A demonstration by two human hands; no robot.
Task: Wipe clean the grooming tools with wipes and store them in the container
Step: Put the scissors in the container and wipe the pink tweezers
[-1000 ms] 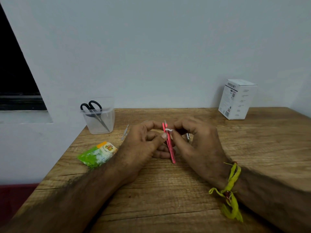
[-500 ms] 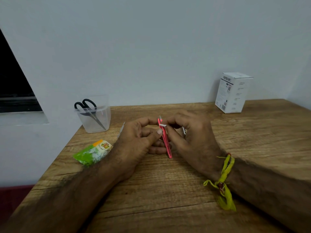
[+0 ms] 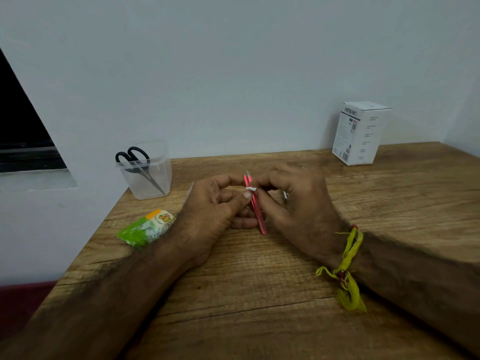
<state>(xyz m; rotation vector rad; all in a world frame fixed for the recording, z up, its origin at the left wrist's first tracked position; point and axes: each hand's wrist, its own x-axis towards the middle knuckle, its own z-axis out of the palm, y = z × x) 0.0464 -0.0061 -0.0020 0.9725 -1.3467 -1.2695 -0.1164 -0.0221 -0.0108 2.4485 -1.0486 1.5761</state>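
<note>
Now two hands, left hand (image 3: 213,206) and right hand (image 3: 298,201), fingers pinching one pink tweezers (image 3: 255,206), one wipe scrap (image 3: 251,188)

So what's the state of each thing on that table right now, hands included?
Pink tweezers: off the table, gripped by both hands.
Wipe scrap: pinched against the tweezers near the tip.
Left hand: grips the tweezers.
Right hand: pinches the wipe.
Scissors: stored, blades down in the container.
Container: upright, no lid.
Wipes packet: lying flat.
White box: upright, closed.
</note>
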